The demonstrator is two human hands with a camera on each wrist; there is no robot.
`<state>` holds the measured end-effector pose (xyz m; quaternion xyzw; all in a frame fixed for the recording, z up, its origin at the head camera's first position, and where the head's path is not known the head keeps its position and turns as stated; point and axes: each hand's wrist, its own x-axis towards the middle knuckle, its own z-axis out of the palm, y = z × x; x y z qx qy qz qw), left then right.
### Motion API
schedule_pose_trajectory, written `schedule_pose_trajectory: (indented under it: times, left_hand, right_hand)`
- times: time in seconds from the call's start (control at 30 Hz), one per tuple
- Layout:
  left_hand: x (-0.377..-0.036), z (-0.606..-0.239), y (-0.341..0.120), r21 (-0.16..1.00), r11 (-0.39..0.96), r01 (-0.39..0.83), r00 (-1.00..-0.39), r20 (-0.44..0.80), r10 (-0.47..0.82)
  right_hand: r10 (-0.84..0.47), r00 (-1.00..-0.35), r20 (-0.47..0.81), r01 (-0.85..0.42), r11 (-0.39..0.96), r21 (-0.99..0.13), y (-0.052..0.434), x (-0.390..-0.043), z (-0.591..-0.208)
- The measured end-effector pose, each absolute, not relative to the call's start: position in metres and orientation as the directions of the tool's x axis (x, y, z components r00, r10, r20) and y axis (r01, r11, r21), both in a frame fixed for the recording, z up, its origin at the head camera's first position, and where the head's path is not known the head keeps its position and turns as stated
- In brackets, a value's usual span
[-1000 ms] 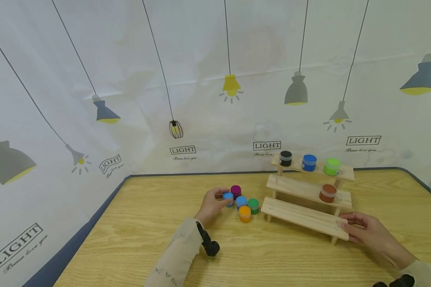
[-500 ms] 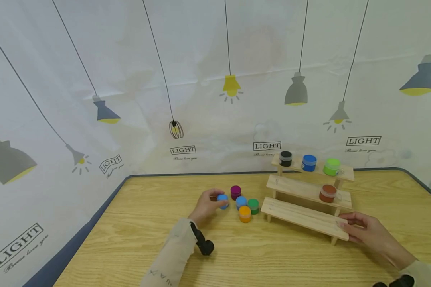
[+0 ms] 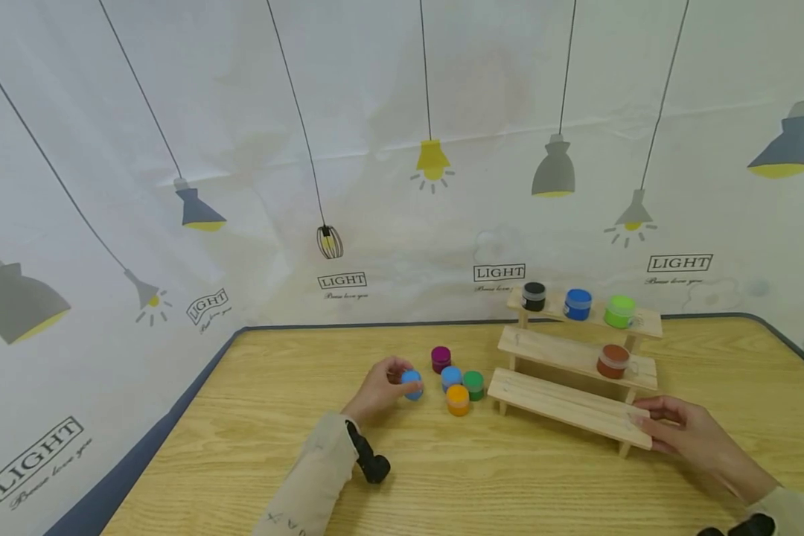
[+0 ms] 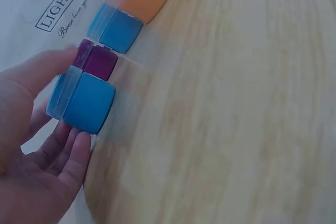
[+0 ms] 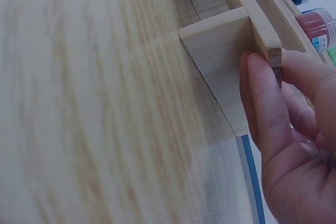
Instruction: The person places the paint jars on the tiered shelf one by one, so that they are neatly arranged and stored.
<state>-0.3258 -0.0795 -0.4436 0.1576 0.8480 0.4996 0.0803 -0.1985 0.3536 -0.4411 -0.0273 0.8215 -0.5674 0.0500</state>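
Observation:
My left hand (image 3: pixel 382 388) holds a small light-blue paint jar (image 3: pixel 412 385) by its sides, left of a cluster of jars. In the left wrist view, thumb and fingers are around this jar (image 4: pixel 88 103); whether its base touches the table cannot be told. Close by stand a purple jar (image 3: pixel 441 359), another light-blue jar (image 3: pixel 451 378), a green jar (image 3: pixel 473 385) and an orange jar (image 3: pixel 458 400). At the right, my right hand (image 3: pixel 686 432) pinches the end of the lowest step of a three-step wooden rack (image 3: pixel 563 402), thumb above and fingers below.
The rack's top step carries a black jar (image 3: pixel 533 296), a blue jar (image 3: pixel 578 304) and a lime-green jar (image 3: pixel 620 311). A brown-red jar (image 3: pixel 613 361) stands toward the right of its middle step. Behind the wooden table (image 3: pixel 241 447) hangs a lamp-printed sheet (image 3: pixel 388 208).
My left hand has drawn the light-blue jar leftward and slightly nearer, away from the purple jar and the rest of the cluster. The right hand and the rack have stayed in place.

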Motion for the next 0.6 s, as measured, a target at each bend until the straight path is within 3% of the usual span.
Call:
schedule_pose_trajectory:
  times: [0.27, 0.6]
  left_hand:
    - [-0.3251, -0.4453, -0.0817, 0.892, 0.403, 0.203, -0.913, 0.024, 0.408]
    - [-0.3212, -0.4431, -0.0839, 0.919, 0.352, 0.178, -0.922, 0.031, 0.386]
  right_hand:
    - [-0.104, -0.994, -0.043, 0.007, 0.328, -0.945, 0.3559, -0.1982, -0.4442]
    - [-0.103, -0.994, -0.037, 0.001, 0.333, -0.943, 0.3553, -0.1985, -0.4433]
